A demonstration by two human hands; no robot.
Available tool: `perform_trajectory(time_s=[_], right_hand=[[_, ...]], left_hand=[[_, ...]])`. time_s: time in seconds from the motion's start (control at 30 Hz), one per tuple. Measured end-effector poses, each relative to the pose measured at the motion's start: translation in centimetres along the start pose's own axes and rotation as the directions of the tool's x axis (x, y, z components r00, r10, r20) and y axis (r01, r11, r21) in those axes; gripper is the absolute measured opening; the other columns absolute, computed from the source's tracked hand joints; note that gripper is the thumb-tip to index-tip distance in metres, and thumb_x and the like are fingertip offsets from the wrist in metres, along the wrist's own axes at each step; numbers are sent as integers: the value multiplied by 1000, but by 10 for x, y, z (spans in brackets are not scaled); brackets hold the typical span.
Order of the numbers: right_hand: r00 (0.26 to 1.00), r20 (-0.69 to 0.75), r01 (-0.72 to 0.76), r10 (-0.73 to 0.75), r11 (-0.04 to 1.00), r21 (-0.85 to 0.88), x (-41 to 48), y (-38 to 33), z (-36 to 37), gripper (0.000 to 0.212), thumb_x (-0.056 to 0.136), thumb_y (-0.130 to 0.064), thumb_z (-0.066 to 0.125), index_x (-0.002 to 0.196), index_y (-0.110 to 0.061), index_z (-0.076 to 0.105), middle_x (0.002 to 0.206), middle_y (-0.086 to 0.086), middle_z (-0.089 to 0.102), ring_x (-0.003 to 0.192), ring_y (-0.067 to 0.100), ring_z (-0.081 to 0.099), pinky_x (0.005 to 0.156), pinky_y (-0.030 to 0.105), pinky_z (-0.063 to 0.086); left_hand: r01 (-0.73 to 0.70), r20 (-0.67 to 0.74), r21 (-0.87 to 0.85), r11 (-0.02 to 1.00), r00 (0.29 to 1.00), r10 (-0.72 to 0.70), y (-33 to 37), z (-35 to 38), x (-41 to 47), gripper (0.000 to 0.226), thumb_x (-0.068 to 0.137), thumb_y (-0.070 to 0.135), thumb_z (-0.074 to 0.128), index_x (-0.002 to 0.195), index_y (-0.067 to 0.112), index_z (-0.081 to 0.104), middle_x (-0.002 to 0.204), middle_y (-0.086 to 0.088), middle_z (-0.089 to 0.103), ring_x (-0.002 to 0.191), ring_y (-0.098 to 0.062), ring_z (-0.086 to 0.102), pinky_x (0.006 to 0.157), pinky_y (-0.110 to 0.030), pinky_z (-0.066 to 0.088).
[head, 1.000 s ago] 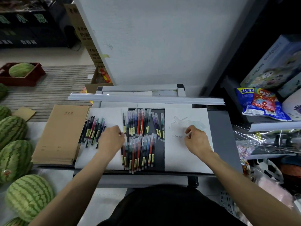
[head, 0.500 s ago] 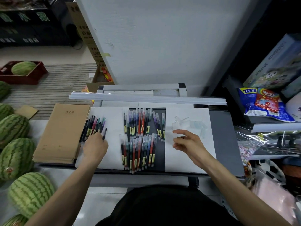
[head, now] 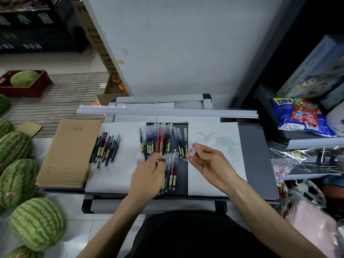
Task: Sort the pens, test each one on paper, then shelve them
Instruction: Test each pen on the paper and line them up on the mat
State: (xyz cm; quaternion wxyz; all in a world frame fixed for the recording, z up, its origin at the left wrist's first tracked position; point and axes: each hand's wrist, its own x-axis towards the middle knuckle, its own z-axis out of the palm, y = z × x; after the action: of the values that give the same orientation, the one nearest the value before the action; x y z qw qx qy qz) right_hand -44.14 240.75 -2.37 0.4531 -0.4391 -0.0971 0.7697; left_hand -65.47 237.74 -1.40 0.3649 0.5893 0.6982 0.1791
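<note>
Several coloured gel pens lie on a dark tray [head: 257, 161]: an upper row [head: 158, 138], a lower row [head: 172, 174] partly hidden under my left hand, and a sorted group [head: 107, 148] on the left white paper [head: 119, 172]. The right white paper [head: 214, 181] carries pale scribbles [head: 221, 142]. Over the lower row, my left hand [head: 149, 174] pinches a pen [head: 168, 157], which is blurred. My right hand [head: 210, 162] hovers above the right paper's left edge, with a clear pen cap [head: 192, 152] between thumb and fingers. The two hands are close together.
A stack of brown notebooks [head: 70, 151] lies left of the papers. Watermelons [head: 37, 222] sit on the floor at the left. Long white rails [head: 167, 112] run behind the tray. Snack bags [head: 297, 116] and boxes fill the shelves at the right.
My left hand moved right from the sorted group to the lower row and took a pen. My right hand lifted off the paper toward it and now holds a clear cap.
</note>
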Motion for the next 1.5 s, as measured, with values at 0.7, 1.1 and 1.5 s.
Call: perform_trajectory(time_s=[0.7,1.1,1.5], right_hand=[[978,206,129,28,694,-708,-7,-6,3,12,95,-9,73,87,-7,82,66,6,31,66,21,24,63,31,24],[973,150,2,172,652,-758,11,7,-15,15,91,-7,74,90,8,74,68,7,40,60,15,31,55,21,33],[932,-99,-71,-349,91,-993,31,0,-63,27,96,-30,65,120,-19,71,111,-3,73,99,19,69,83,31,52]], left_hand=[[-208,67,151,966,978,200,18,1,-21,18,105,34,50,88,36,52,67,19,59,64,-6,52,60,-31,34],[-67,200,-159,985,975,99,-1,29,-20,25,105,17,55,87,26,69,77,-7,69,62,-13,53,60,-29,42],[-99,276,319,943,961,7,-9,56,15,40,100,38,58,68,14,53,64,-3,58,61,-23,58,64,-34,54]])
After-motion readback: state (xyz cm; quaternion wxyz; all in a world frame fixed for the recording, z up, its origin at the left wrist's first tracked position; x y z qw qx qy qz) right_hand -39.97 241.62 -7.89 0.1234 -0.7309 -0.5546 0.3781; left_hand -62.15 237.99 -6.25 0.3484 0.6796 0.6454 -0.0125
